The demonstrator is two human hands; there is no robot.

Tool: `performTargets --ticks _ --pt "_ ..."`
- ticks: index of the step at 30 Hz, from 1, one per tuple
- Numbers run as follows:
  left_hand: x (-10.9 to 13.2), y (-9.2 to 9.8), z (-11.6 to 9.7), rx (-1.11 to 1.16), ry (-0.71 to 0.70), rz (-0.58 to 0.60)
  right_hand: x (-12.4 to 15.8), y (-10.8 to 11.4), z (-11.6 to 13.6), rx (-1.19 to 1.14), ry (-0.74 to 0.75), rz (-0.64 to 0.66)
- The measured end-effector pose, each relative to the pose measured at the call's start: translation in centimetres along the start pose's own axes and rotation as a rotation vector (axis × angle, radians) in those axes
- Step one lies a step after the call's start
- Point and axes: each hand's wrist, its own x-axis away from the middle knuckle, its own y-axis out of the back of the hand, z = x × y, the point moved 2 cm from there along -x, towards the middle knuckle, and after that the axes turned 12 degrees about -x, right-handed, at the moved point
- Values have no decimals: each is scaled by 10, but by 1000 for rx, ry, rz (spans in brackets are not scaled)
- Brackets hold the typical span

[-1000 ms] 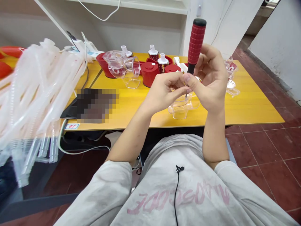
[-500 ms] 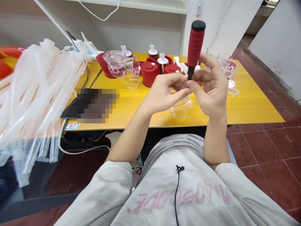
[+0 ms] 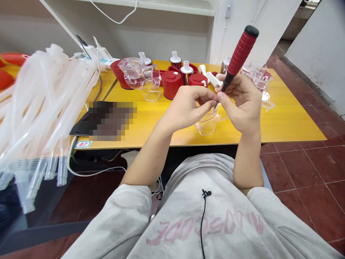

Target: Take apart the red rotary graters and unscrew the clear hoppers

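A screwdriver [image 3: 240,52] with a red grip and black end cap leans up and to the right above the table. My right hand [image 3: 244,104] is closed around its lower end, with thumb and fingers at the black collar. Close beside it, my left hand [image 3: 185,108] pinches at the thin shaft near the tip. Whatever lies between the left fingertips is too small to make out. Below both hands, a clear plastic piece [image 3: 207,127] rests on the yellow table [image 3: 285,122], partly covered by the fingers.
Red round containers [image 3: 171,84], perforated metal cylinders with white tops [image 3: 186,72] and clear plastic pieces [image 3: 140,73] stand along the back. A dark flat object [image 3: 102,120] lies at left. Many translucent corrugated tubes [image 3: 40,108] hang over the left side. White shelving [image 3: 161,39] rises behind.
The screwdriver has tipped from nearly upright to a lean toward the right, and its thin shaft now shows below the collar. My left hand has barely moved.
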Motion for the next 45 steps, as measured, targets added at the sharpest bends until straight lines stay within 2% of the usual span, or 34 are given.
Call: performTargets --ticks 5,11,18,29,36,45 --pt "0 -1 1 -21 -17 -4 1 1 5 25 -5 -4" --pt "9 13 2 -131 -102 -131 3 3 0 65 -16 -19" --pt "24 3 20 -160 -61 28 5 3 -3 59 -2 -25" --pt "28 -1 28 -112 -94 28 8 0 0 -2 -12 35" --pt "29 -5 29 -21 -43 28 9 -6 -1 -46 -2 34" --pt "28 -4 24 -14 -8 37 11 -3 -1 27 -131 27"
